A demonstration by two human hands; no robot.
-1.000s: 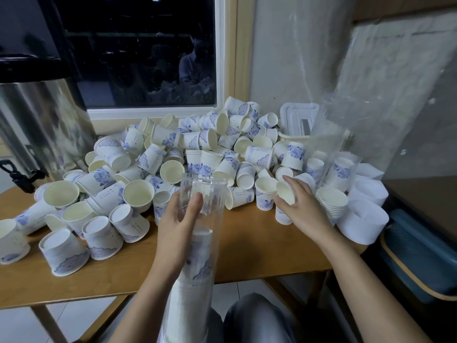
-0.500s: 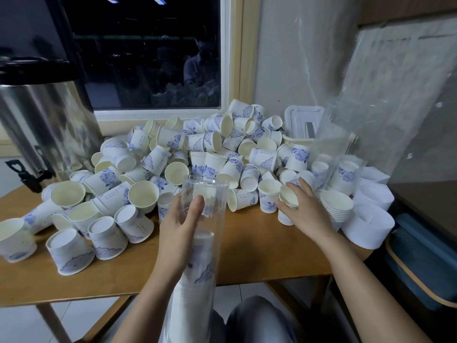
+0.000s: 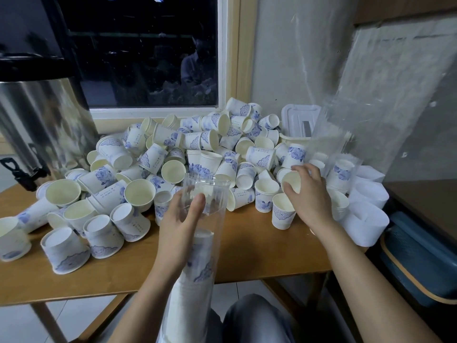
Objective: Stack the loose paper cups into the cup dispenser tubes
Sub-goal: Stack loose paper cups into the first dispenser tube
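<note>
Tube: clear plastic dispenser tube (image 3: 214,216), long axis rising from the lap, open mouth pointing up and away, at the near edge of the wooden counter (image 3: 259,251).
Inside: nested white-and-blue paper cups (image 3: 197,271), rims toward the mouth.
Hidden: tube's lower end is cut off by the frame.
Left grip (image 3: 180,226): wrapped round the tube below its mouth.
Right grip (image 3: 312,194): fingers curled on a loose white paper cup (image 3: 290,179), at the heap's right side.

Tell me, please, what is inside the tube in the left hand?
Nested paper cups fill the lower tube; its top holds none. The left hand covers some, and the stack's bottom is out of view.
</note>
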